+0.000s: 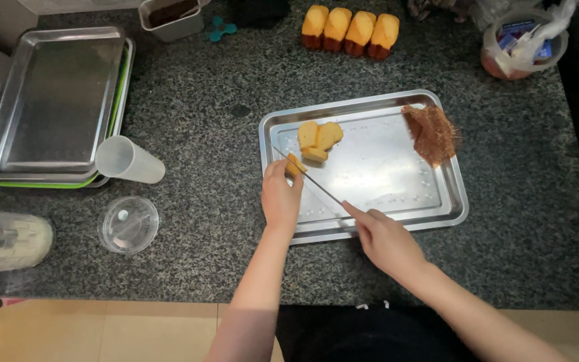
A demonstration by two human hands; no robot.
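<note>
My left hand [281, 196] pinched a small yellow cake slice [295, 164] at the steel tray's [397, 201] near-left corner. My right hand [383, 238] gripped the long thin knife [309, 179], blade slanting up-left to the slice.

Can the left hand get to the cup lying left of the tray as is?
Probably not yet: the left hand is pinching a cake piece under the knife. Bare counter lies between it and the cup.

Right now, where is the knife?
In the head view, the knife lies slantwise over the left part of the metal tray, held by the right hand, its tip by the cake piece under the left hand.
</note>
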